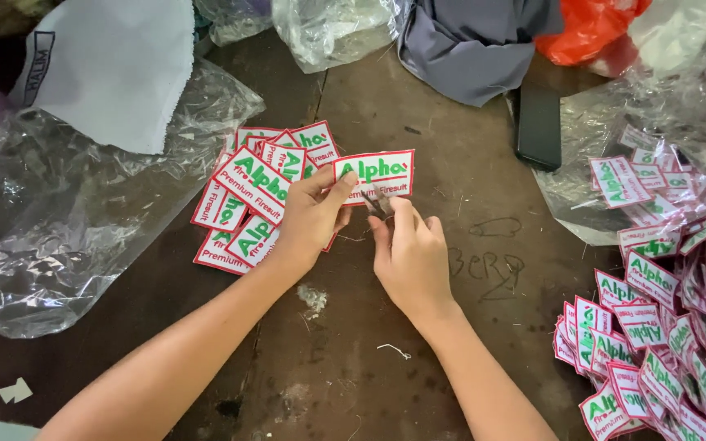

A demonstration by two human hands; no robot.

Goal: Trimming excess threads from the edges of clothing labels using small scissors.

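Note:
My left hand (312,219) pinches a white rectangular embroidered patch (382,173) with a red border and green lettering, holding it by its left edge above the wooden table (467,294). My right hand (408,257) is closed around a small metal cutting tool (377,202) whose tip touches the patch's lower edge. Just left of my left hand lies a loose pile of the same patches (247,192), fanned out on the table.
A large heap of patches (655,327) on clear plastic fills the right side. Crumpled clear plastic bags (59,220) lie at left, with white cloth (116,69) above. A black phone (538,124), grey fabric (467,49) and an orange bag (590,28) sit at the back.

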